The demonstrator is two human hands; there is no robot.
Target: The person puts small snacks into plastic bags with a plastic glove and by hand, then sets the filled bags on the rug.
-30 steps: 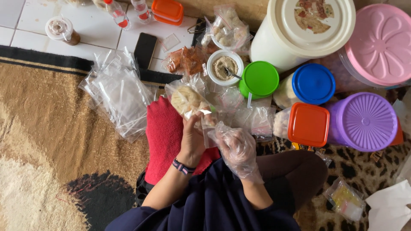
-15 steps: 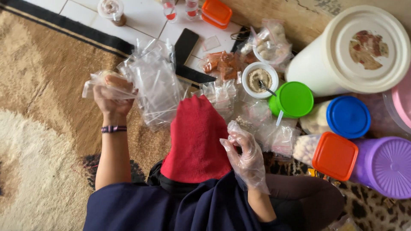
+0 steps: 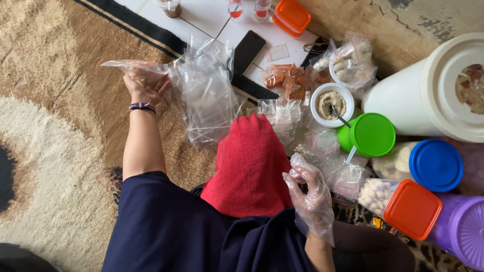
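The left hand (image 3: 146, 86) pinches a clear plastic bag (image 3: 135, 65) lifted off the bag pile (image 3: 204, 90) (a fresh one, seemingly empty). Right of the red cloth (image 3: 252, 166), the gloved right hand (image 3: 311, 194) curls loosely, gripping nothing; opening the bag seems next.

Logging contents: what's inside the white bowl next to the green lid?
The white bowl holds a beige-grey powder with a metal spoon stuck in it, handle leaning over the rim toward the green lid. The spoon's tip and the bowl's bottom are buried under powder.
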